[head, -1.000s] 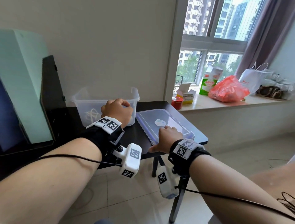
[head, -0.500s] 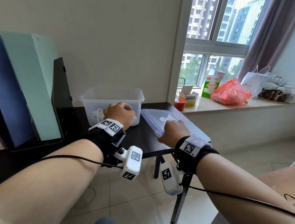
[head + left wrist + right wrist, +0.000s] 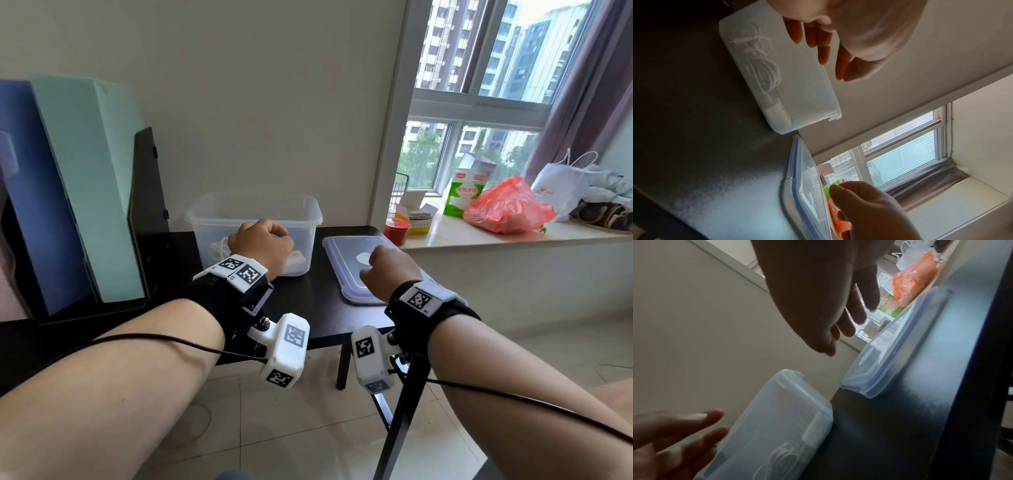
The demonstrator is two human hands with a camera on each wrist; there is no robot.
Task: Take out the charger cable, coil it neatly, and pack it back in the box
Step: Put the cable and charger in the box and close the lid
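This looks like a room in a high-rise flat. Through the window stand tall apartment blocks and some trees. A grey curtain hangs at its right side. The windowsill holds household clutter: a green and white carton, an orange plastic bag, a white paper shopping bag and a small red tin. A small black desk stands against a plain wall on a tiled floor.
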